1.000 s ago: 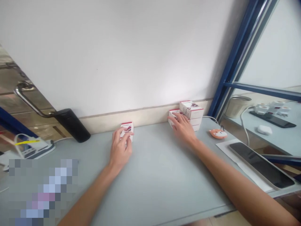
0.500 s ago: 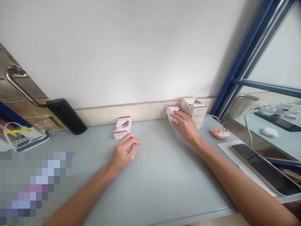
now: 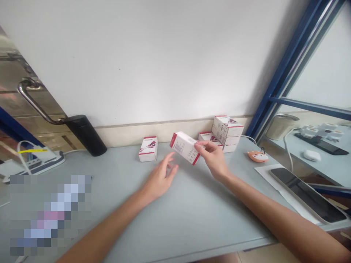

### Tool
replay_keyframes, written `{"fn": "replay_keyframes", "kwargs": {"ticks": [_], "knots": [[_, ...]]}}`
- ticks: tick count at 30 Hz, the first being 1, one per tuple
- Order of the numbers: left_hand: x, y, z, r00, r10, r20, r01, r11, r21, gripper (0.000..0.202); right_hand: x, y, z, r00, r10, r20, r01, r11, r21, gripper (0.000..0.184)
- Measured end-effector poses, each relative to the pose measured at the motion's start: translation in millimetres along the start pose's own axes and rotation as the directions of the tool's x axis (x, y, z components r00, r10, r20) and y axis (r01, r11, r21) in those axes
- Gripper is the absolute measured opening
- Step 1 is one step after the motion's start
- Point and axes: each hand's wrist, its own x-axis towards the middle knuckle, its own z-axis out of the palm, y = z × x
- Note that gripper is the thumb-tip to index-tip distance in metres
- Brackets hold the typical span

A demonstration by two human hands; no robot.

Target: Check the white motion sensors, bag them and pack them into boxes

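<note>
Red-trimmed, tilted, above the table (image 3: 164,226): pinching a white box (image 3: 182,147) in the right hand (image 3: 214,159); holding the left hand (image 3: 159,179), fingers parted, just left of it, near-right of another box (image 3: 148,149).

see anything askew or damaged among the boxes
No damage stands out. The held box is tilted, but the right hand grips it near one end; the left box lies flat on the table.

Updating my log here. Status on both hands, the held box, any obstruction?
Right hand gripping white-and-red box, tilted. Left hand empty, fingers apart, close to box. Nothing visible between left hand and box.
</note>
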Motion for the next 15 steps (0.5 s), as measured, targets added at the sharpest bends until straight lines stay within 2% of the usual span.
{"fn": "replay_keyframes", "kwargs": {"ticks": [2,4,6,8,10,12,15], "knots": [[2,-2,3.5,0.998,-0.046,-0.037,0.037,0.975,-0.22,0.046,-6,1,6,0.99,0.075,0.119,-0.089,0.989,0.119,0.035],[4,-4,6.3,0.995,-0.045,-0.093,0.003,0.911,-0.412,0.048,-12,3,8,0.964,0.096,0.249,-0.132,0.982,0.134,0.035],[4,-5,8.1,0.983,-0.021,-0.181,-0.064,0.889,-0.454,0.052,-17,4,9,0.93,0.084,0.357,-0.123,0.988,0.088,0.041],[2,-5,8.8,0.96,0.07,-0.271,-0.165,0.924,-0.344,0.056,-23,4,10,0.901,0.041,0.431,-0.058,0.998,0.027,0.056],[-1,-3,8.1,0.924,0.24,-0.297,-0.299,0.938,-0.173,0.053,-28,3,10,0.888,-0.043,0.457,0.059,0.998,-0.021,0.066],[-4,2,5.8,0.888,0.382,-0.255,-0.403,0.914,-0.036,0.048,-31,1,9,0.881,-0.147,0.449,0.202,0.976,-0.076,0.064],[-8,11,0.5,0.88,0.44,-0.18,-0.432,0.898,0.084,0.039,-33,-2,5,0.854,-0.306,0.421,0.406,0.898,-0.17,0.048]]}}
